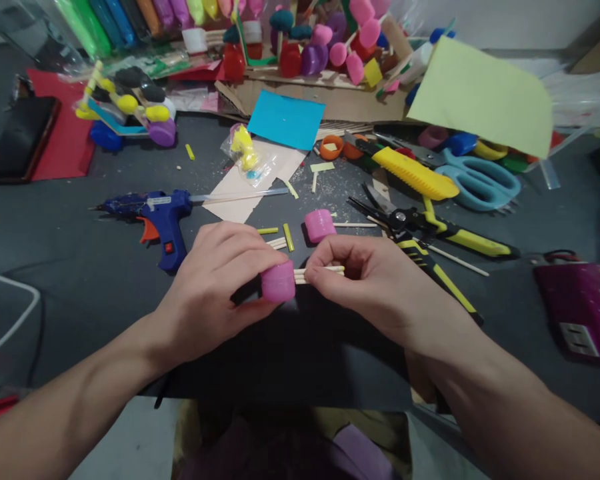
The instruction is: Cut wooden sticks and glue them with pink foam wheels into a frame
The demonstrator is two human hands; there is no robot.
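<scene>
My left hand (pixel 220 287) grips a pink bottle cap (pixel 279 281) between thumb and fingers, just above the dark tabletop. Thin pale wooden sticks (pixel 300 275) reach from the cap's right side into my right hand (pixel 363 273), which pinches them between thumb and forefinger. One stick end has a yellowish tip. Whether the sticks are fixed to the cap I cannot tell. A second pink cap (pixel 320 226) stands just beyond my hands, with a stick (pixel 355 225) beside it. Short yellow-green pieces (pixel 288 237) lie behind the held cap.
A blue glue gun (pixel 167 217) lies left, its glue stick pointing right. On the right are black-and-yellow pliers (pixel 430 267), a yellow cutter (pixel 415 172), light-blue scissors (pixel 480 183) and a purple device (pixel 580 310). A small toy car (pixel 130 113), a phone (pixel 20 137) and blue paper (pixel 287 120) lie farther back.
</scene>
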